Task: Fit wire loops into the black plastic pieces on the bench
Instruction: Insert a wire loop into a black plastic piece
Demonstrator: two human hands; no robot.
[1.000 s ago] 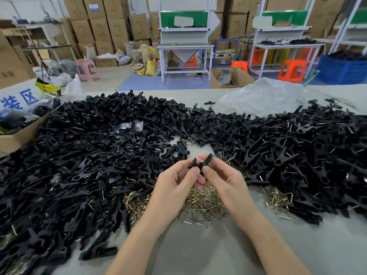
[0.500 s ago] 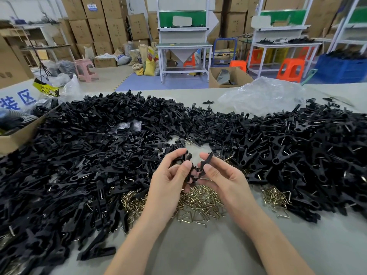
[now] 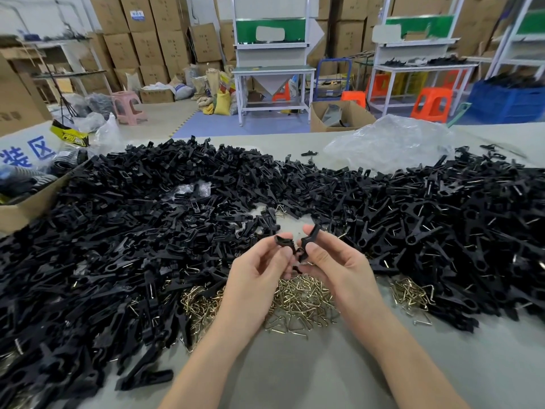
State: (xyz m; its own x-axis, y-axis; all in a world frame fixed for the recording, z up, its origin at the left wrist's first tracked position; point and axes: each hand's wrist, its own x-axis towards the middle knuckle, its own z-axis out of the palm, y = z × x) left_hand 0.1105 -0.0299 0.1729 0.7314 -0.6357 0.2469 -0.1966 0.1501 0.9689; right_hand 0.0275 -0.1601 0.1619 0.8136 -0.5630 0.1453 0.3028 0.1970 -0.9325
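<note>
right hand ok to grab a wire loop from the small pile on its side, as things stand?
Probably not straight away. The right hand is pinching a black plastic piece, so its fingers are occupied. The small wire loop pile lies uncovered on the bench beside that forearm, with nothing over it.

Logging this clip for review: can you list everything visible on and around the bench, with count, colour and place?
Black plastic pieces: too many to count, black, heaped across the bench from left to right.
Wire loops: many, brass-coloured, piled on the bench under the hands, with a smaller pile to the right.
Plastic bag: one, clear, far right of the bench.
Cardboard box: one, brown, left edge of the bench.
Stools: several orange, one pink, on the floor behind.
Workstations: two clearly seen, white with green panels, behind.
Stacked cartons: many, brown, along the back wall.
Left hand: pinching one black piece.
Right hand: pinching another black piece.
</note>
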